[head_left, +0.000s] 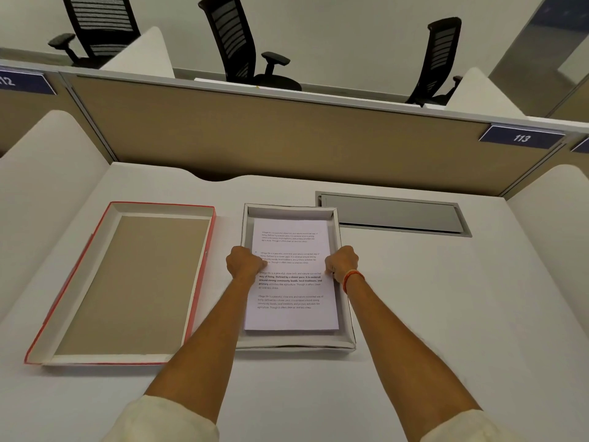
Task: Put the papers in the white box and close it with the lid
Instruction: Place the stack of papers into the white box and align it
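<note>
A white desk [446, 314] fills the view; on it, at nine o'clock, the lid [127, 282] lies upturned, red-edged with a brown inside and nothing in it, just beside the white box [345, 341] at the centre. The papers [291, 314], a printed stack, lie inside the box, their near edge seeming slightly raised, so the loading looks nearly done while the closing is not yet begun. The left hand [243, 263] and right hand [342, 261] are curled tight on the stack's nine and three o'clock edges, gripping it.
</note>
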A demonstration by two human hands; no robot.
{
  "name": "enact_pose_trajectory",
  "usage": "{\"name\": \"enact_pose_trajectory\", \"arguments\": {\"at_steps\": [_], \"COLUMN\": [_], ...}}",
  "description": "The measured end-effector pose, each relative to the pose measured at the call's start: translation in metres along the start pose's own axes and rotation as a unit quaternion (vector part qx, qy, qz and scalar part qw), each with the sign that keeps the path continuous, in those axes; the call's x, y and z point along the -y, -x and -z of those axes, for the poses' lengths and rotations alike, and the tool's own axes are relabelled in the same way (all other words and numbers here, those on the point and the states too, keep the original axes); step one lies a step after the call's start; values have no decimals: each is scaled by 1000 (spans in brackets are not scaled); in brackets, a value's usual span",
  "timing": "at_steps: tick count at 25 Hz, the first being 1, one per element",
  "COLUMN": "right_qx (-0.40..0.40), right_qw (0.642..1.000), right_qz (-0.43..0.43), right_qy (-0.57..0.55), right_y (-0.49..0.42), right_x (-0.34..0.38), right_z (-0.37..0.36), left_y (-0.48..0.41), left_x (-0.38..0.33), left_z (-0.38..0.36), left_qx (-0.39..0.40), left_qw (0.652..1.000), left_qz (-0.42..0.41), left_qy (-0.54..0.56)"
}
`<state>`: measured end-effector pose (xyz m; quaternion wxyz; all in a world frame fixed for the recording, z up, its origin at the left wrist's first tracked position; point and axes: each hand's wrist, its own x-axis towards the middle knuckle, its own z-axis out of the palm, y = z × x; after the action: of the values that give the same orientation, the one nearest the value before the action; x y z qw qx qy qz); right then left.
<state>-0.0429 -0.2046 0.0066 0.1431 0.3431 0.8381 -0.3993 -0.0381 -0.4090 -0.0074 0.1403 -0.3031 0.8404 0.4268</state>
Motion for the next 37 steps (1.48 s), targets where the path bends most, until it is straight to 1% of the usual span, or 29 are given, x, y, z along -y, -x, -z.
{"name": "enact_pose_trajectory", "arguments": {"at_steps": [6, 14, 19, 21, 23, 24, 25, 26, 27, 28, 29, 32, 34, 37], "right_qx": [10, 15, 2, -3, 12, 29, 51, 75, 92, 105, 115, 145, 163, 194], "right_qw": [1000, 999, 996, 990, 976, 966, 956, 946, 935, 924, 912, 892, 883, 868], "right_qz": [-6, 25, 84, 131, 200, 233, 265, 291, 314, 333, 352, 381, 389, 396], "right_qy": [-1, 17, 27, 47, 88, 104, 114, 124, 137, 155, 173, 193, 205, 230], "right_y": [-2, 1, -8, -13, -18, -19, -21, -23, -25, -26, -28, -39, -47, -57], "right_x": [-4, -2, 8, 24, 42, 51, 60, 69, 76, 83, 89, 103, 108, 115], "right_z": [-1, 3, 1, 4, 6, 7, 8, 10, 12, 14, 14, 12, 6, -5], "left_y": [4, 13, 33, 46, 66, 77, 88, 98, 108, 114, 118, 123, 126, 127], "left_x": [1, 6, 8, 5, 4, 4, 4, 2, 1, 2, 5, 11, 11, 12], "left_z": [-1, -4, -3, -3, -7, -10, -13, -14, -14, -15, -17, -22, -26, -36], "left_qx": [-7, -27, -38, -58, -61, -45, -16, 29, 83, 121, 144, 158, 161, 162], "left_qw": [1000, 999, 998, 996, 989, 980, 960, 926, 879, 838, 815, 793, 765, 734], "left_qz": [-10, -38, -26, -37, -28, 0, 52, 120, 179, 215, 230, 265, 291, 303], "left_qy": [-12, -8, 30, 65, 135, 196, 274, 358, 435, 487, 512, 525, 551, 586]}}
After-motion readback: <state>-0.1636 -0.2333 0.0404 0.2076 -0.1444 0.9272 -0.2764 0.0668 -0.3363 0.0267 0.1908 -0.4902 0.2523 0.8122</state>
